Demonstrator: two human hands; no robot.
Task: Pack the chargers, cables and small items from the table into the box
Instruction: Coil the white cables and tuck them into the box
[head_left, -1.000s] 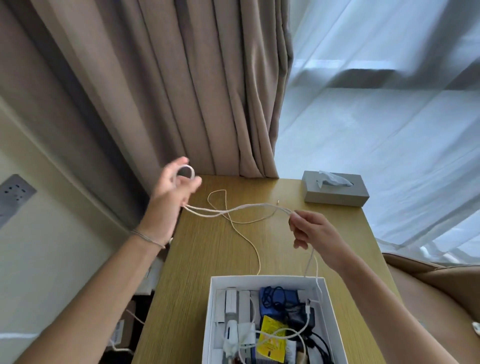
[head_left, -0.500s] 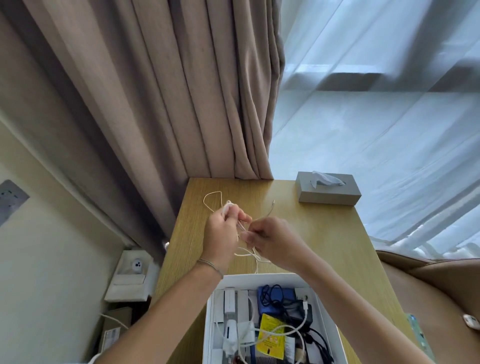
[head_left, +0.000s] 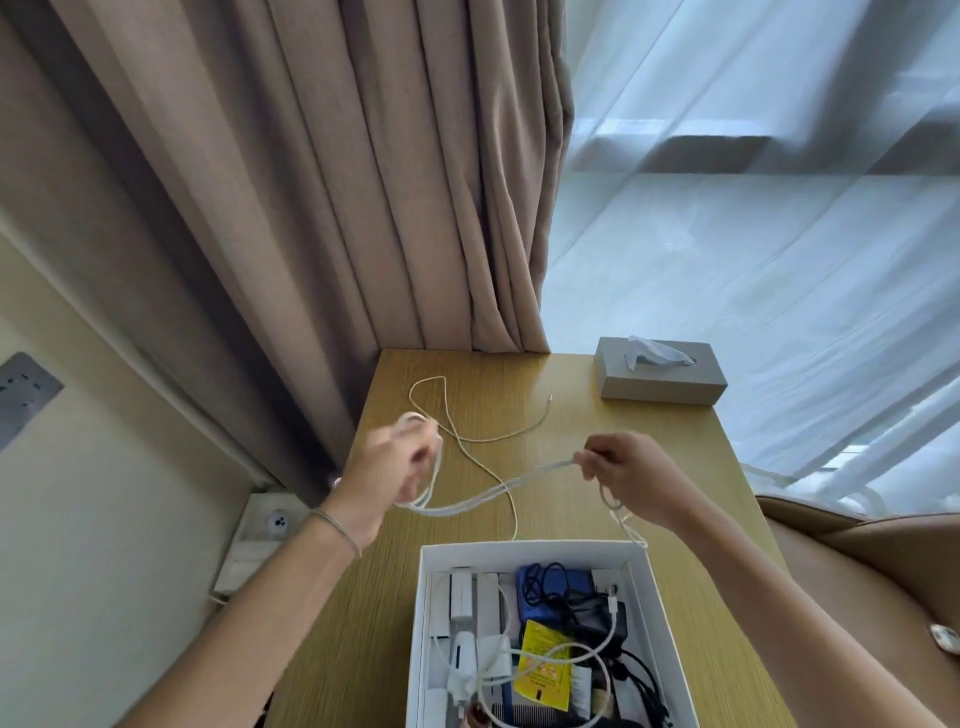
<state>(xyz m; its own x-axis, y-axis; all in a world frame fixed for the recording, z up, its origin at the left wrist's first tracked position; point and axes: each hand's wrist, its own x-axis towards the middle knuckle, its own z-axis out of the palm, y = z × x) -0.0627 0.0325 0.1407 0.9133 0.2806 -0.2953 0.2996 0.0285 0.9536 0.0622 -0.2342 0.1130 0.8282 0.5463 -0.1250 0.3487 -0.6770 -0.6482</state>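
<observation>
- Cable (head_left: 498, 488), white and doubled into several strands, hung in the air between my two hands above the surface (head_left: 649, 457), sagging in the middle, with one tail dropping from my right hand toward the far rim of the box (head_left: 655, 587).
- My left hand (head_left: 402, 467) held a small loop of it; the hand was blurred, so I judged its fingers curled round the coil rather than saw it plainly.
- My right hand (head_left: 631, 475) pinched the strands between thumb and fingertips.
- I took the step in hand to be coiling this cable into a bundle; the next move called for bringing the hands together, gathering the slack, and lowering the bundle into the box.
- A second, thinner white cable (head_left: 467, 436) lay loose on the surface beyond my hands, not yet packed.
- The box sat at the near edge, already crowded with a white charger (head_left: 462, 660), dark cords and a yellow packet (head_left: 543, 660); little open room showed inside.
- A tissue box (head_left: 662, 382) stood at the far right corner, well apart; bare surface lay on both sides of the box.
</observation>
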